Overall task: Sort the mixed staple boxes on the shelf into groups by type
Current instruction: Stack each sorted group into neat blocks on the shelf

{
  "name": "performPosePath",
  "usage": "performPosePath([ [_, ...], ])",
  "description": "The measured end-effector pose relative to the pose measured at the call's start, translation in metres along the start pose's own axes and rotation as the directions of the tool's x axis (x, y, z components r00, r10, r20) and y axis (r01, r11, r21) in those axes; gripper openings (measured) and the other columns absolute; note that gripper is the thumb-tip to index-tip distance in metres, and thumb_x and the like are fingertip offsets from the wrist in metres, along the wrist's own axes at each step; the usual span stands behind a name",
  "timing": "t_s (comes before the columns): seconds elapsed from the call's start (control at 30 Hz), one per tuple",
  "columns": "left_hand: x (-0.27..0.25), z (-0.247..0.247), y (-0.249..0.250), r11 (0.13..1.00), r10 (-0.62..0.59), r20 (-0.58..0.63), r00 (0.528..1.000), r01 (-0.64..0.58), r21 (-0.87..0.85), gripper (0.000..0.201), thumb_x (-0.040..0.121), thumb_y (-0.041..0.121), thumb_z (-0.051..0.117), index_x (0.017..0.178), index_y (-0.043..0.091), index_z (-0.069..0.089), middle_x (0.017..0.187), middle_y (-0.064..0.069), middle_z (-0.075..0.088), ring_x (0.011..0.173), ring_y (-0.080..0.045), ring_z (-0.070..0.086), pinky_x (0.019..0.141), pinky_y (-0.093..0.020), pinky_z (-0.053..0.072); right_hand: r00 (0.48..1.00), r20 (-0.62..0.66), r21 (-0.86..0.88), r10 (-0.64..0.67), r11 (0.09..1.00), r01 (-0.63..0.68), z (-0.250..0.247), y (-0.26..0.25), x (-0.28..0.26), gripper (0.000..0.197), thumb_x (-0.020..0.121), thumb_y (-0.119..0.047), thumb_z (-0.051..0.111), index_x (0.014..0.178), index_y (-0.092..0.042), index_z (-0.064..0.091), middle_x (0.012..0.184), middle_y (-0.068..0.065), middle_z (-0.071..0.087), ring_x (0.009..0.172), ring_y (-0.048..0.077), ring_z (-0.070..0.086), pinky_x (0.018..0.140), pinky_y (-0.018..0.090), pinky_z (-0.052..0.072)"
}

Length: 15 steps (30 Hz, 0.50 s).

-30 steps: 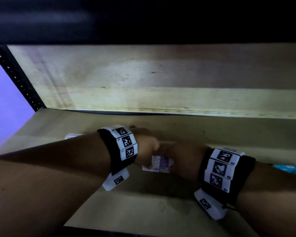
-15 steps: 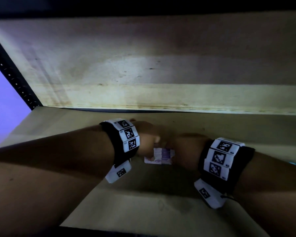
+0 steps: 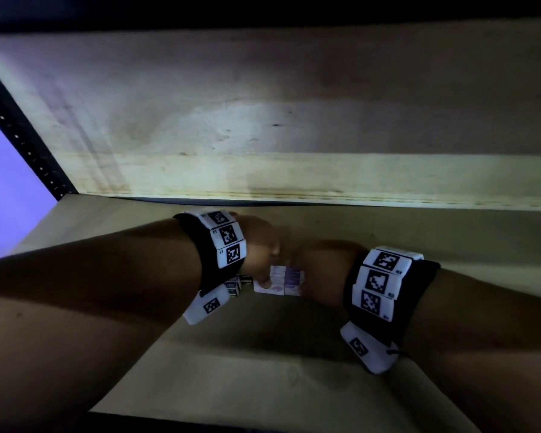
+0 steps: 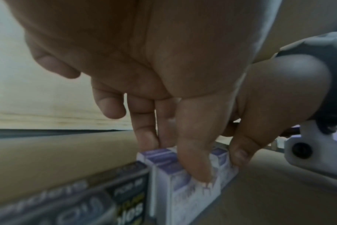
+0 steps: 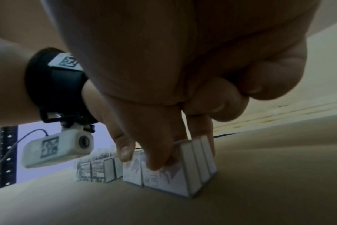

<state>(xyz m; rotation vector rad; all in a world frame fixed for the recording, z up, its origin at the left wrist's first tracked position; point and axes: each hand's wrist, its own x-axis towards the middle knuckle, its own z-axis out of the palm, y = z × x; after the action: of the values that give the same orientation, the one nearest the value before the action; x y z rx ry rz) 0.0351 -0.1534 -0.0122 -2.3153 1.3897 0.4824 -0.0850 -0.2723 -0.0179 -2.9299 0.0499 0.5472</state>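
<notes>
Dim plywood shelf (image 3: 294, 385), pale back board behind. Purple boxes (image 3: 281, 281) stood upright on it in a tight row, faces touching, just right of the black boxes (image 3: 236, 284): two types, side by side. Left hand (image 3: 260, 245) pinched the row's left end, thumb in front, fingers behind. Right hand (image 3: 319, 270) pinched the right end likewise. Likely squaring the purple group against its neighbours so the groups read apart.

A black perforated steel upright (image 3: 22, 142) runs down the frame's left edge, with a pale violet wall (image 3: 3, 195) at far left behind it.
</notes>
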Motion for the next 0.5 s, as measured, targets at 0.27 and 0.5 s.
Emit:
performPosePath([
  [0.27,-0.0042,0.0028,-0.0050,0.996,-0.016,-0.012,1.000,0.015,-0.085,0.048,0.079,0.059,0.071,0.121,0.037,0.067,0.114,0.016,0.062,0.109,-0.014,0.056,0.076,-0.031,0.031,0.999,0.032,-0.110,-0.016,0.994,0.019,0.0071,0.0042,0.0080,0.033,0.104,-0.019,0.044,0.133,-0.009,0.057,0.132,0.008,0.059,0.116,0.024,0.058,0.086,0.025,0.038],
  [0.5,-0.0039,0.0009,-0.0043,0.993,-0.017,0.019,1.000,0.019,-0.113,0.050,0.080,0.055,0.073,0.124,0.033,0.065,0.123,0.011,0.061,0.109,-0.014,0.055,0.080,-0.030,0.036,1.000,-0.020,-0.038,-0.010,0.999,0.009,0.0082,0.0053,0.0072,0.034,0.099,-0.024,0.055,0.133,-0.018,0.057,0.132,0.002,0.057,0.115,0.019,0.057,0.084,0.023,0.036],
])
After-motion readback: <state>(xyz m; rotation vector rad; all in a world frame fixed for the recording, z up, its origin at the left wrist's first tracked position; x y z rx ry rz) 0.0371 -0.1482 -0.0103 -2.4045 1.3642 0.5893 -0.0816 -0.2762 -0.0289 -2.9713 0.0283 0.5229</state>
